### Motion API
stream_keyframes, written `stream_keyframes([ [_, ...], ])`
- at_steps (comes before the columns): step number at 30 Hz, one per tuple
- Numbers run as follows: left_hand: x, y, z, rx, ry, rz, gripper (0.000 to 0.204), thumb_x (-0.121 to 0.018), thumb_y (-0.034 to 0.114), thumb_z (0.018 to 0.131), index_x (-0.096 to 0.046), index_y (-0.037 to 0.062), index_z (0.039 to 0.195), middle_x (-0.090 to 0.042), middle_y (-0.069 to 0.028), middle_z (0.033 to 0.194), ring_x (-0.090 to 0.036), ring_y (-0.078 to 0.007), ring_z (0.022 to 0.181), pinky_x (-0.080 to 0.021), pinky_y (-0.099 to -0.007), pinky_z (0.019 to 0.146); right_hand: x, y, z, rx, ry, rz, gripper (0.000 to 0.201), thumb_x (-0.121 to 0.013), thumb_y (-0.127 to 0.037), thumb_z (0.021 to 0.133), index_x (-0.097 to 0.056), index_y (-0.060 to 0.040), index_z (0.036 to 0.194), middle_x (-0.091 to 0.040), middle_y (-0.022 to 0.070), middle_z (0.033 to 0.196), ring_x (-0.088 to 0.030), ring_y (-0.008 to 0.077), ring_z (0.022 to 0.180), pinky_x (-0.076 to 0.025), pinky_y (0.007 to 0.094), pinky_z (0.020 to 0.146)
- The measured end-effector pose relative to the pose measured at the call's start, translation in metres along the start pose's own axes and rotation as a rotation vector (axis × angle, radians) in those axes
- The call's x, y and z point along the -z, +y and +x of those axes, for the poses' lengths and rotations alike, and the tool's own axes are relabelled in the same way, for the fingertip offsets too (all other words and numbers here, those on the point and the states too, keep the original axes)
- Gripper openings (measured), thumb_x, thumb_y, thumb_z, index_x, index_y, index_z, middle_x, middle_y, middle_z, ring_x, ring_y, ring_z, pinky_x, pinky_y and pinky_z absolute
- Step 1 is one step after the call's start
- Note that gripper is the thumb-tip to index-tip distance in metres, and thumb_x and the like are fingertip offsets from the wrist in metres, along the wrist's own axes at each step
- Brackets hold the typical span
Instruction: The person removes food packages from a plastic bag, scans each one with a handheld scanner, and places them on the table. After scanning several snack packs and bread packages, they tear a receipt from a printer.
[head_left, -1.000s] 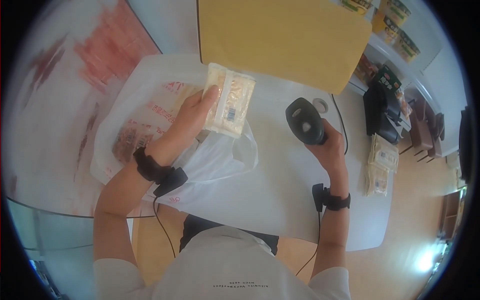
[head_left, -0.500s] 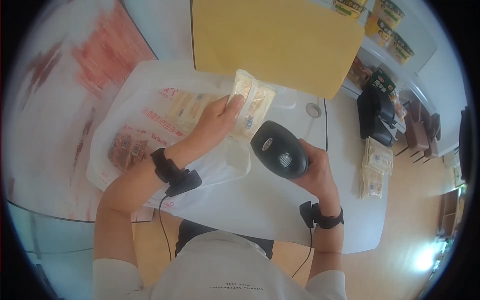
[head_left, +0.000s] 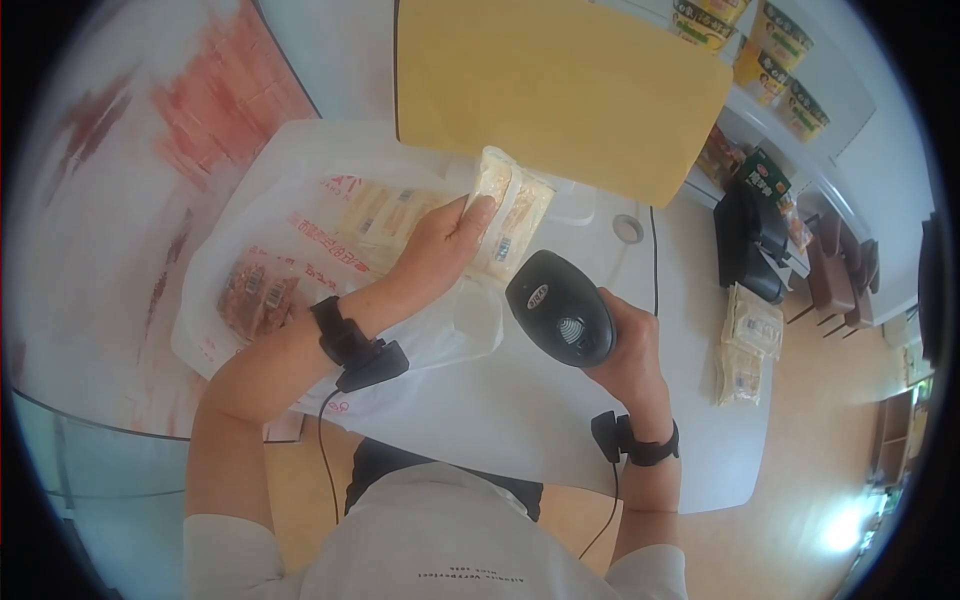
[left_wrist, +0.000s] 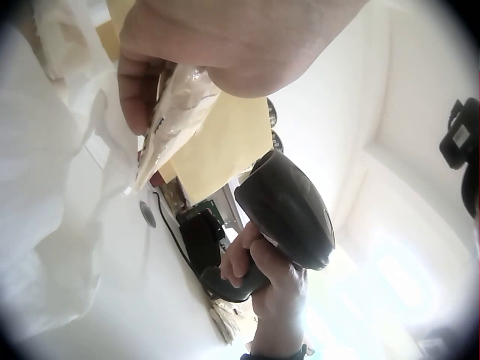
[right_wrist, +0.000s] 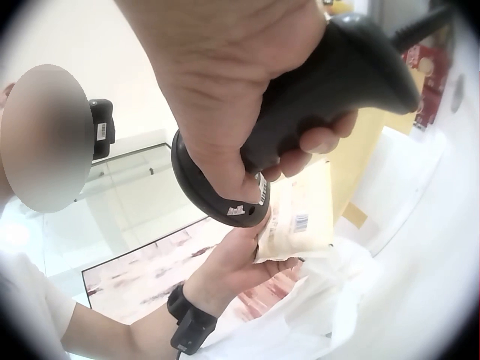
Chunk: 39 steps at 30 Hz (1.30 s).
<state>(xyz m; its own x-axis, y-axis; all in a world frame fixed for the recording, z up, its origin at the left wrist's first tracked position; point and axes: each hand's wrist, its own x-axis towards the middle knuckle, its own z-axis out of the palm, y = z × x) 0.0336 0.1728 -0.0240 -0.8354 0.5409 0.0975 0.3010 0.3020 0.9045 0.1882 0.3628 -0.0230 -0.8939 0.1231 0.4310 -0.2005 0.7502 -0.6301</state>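
Observation:
My left hand [head_left: 445, 240] grips a flat, cream-coloured plastic food packet [head_left: 515, 220], thumb across its front. A barcode label shows on the packet, also visible in the right wrist view on the packet face [right_wrist: 300, 217]. My right hand [head_left: 632, 350] holds a black handheld barcode scanner [head_left: 562, 308] by its handle, fingers wrapped round it in the right wrist view. The scanner's head is close to the packet's lower right edge. Under my left forearm a white plastic bag [head_left: 300, 150] with red print lies spread on the table, with pale packets [head_left: 375, 215] and a reddish-brown packet [head_left: 255, 300] in it.
A yellow board [head_left: 560, 90] stands at the back of the white table [head_left: 560, 420]. At the right are two more cream packets [head_left: 745, 345], a black device [head_left: 745, 240] and a tape roll [head_left: 627, 229]. Noodle tubs [head_left: 780, 40] stand on a shelf beyond.
My left hand has carried the cream packet to the right, away from over the bag. The scanner has come left and down, close to the packet. Over the last half second both barely moved.

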Motion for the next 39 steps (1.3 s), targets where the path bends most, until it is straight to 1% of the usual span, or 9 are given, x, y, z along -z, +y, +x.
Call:
stream_keyframes([
  [6, 0.006, -0.001, -0.003, 0.033, 0.0, -0.033, 0.051, -0.04, 0.043, 0.102, -0.059, -0.0035, 0.111, -0.063, -0.0075, 0.096, -0.056, -0.012, 0.088, -0.045, -0.0272, 0.081, -0.003, 0.006, -0.001, 0.01, 0.003, 0.019, 0.023, -0.077, -0.007, 0.064, -0.065, -0.0042, 0.083, -0.061, 0.0103, 0.065, -0.06, 0.0276, 0.056, -0.048, 0.0313, 0.055],
  [9, 0.024, -0.01, -0.007, 0.14, -0.011, -0.191, 0.048, -0.043, 0.04, 0.101, -0.058, -0.0029, 0.117, -0.064, -0.0078, 0.104, -0.059, -0.0125, 0.093, -0.047, -0.0276, 0.083, -0.003, 0.011, 0.002, -0.057, -0.001, 0.056, 0.041, -0.078, -0.004, 0.064, -0.063, -0.0061, 0.102, -0.062, 0.0108, 0.067, -0.063, 0.0269, 0.062, -0.05, 0.0319, 0.062],
  [12, 0.06, -0.029, -0.017, 0.266, -0.078, -0.479, 0.044, -0.048, 0.035, 0.1, -0.055, -0.0018, 0.122, -0.064, -0.0082, 0.112, -0.062, -0.0144, 0.098, -0.05, -0.0295, 0.085, 0.001, 0.027, 0.006, -0.266, -0.113, 0.079, 0.087, -0.078, -0.001, 0.061, -0.039, -0.0124, 0.138, -0.067, 0.0125, 0.083, -0.065, 0.0276, 0.08, -0.05, 0.0355, 0.077],
  [16, 0.135, -0.071, -0.031, 0.504, -0.132, -0.594, 0.041, -0.054, 0.029, 0.097, -0.054, -0.0008, 0.124, -0.063, -0.0102, 0.118, -0.065, -0.0175, 0.101, -0.054, -0.0332, 0.084, -0.006, 0.065, 0.006, -0.328, -0.104, -0.022, 0.085, -0.074, -0.001, 0.061, -0.041, -0.0112, 0.138, -0.066, 0.0115, 0.087, -0.064, 0.0294, 0.083, -0.047, 0.0389, 0.083],
  [23, 0.215, -0.097, -0.034, 0.547, 0.056, -0.506, 0.036, -0.054, 0.024, 0.096, -0.055, -0.0008, 0.122, -0.064, -0.0117, 0.114, -0.065, -0.0189, 0.099, -0.054, -0.034, 0.082, -0.011, 0.092, 0.004, -0.363, -0.074, -0.275, 0.082, -0.076, -0.01, 0.063, -0.042, -0.0122, 0.138, -0.065, 0.01, 0.085, -0.062, 0.0275, 0.085, -0.037, 0.0394, 0.097],
  [28, 0.248, -0.141, 0.007, 0.521, 0.109, 0.188, 0.035, -0.054, 0.015, 0.093, -0.053, -0.0038, 0.123, -0.063, -0.012, 0.115, -0.064, -0.021, 0.1, -0.052, -0.0328, 0.084, -0.014, 0.104, 0.001, -0.377, -0.071, -0.249, 0.082, -0.076, -0.011, 0.064, -0.042, -0.0116, 0.138, -0.065, 0.01, 0.084, -0.061, 0.0279, 0.084, -0.037, 0.0406, 0.097],
  [31, 0.264, -0.188, 0.024, 0.473, -0.179, -0.206, 0.037, -0.055, 0.011, 0.092, -0.051, -0.0032, 0.126, -0.062, -0.0128, 0.118, -0.063, -0.0215, 0.102, -0.052, -0.0324, 0.085, -0.014, 0.108, 0.001, -0.364, -0.066, -0.251, 0.081, -0.075, -0.011, 0.064, -0.043, -0.0111, 0.138, -0.065, 0.01, 0.084, -0.061, 0.0279, 0.083, -0.037, 0.0407, 0.098],
  [34, 0.255, -0.193, 0.036, 0.728, -0.203, -0.231, 0.04, -0.055, 0.009, 0.091, -0.05, -0.0005, 0.129, -0.062, -0.0136, 0.119, -0.063, -0.021, 0.104, -0.052, -0.0333, 0.086, -0.014, 0.108, 0.0, -0.356, -0.067, -0.252, 0.079, -0.075, -0.01, 0.064, -0.044, -0.0107, 0.137, -0.064, 0.0099, 0.083, -0.06, 0.0277, 0.082, -0.037, 0.0404, 0.098],
  [39, 0.236, -0.193, 0.042, 0.574, -0.117, -0.34, 0.045, -0.059, 0.01, 0.086, -0.05, -0.0031, 0.128, -0.059, -0.0141, 0.122, -0.06, -0.0203, 0.102, -0.048, -0.0316, 0.088, -0.015, 0.108, 0.002, -0.359, -0.072, -0.252, 0.077, -0.075, -0.009, 0.064, -0.046, -0.0102, 0.136, -0.064, 0.0097, 0.084, -0.059, 0.0277, 0.082, -0.037, 0.0408, 0.098],
])
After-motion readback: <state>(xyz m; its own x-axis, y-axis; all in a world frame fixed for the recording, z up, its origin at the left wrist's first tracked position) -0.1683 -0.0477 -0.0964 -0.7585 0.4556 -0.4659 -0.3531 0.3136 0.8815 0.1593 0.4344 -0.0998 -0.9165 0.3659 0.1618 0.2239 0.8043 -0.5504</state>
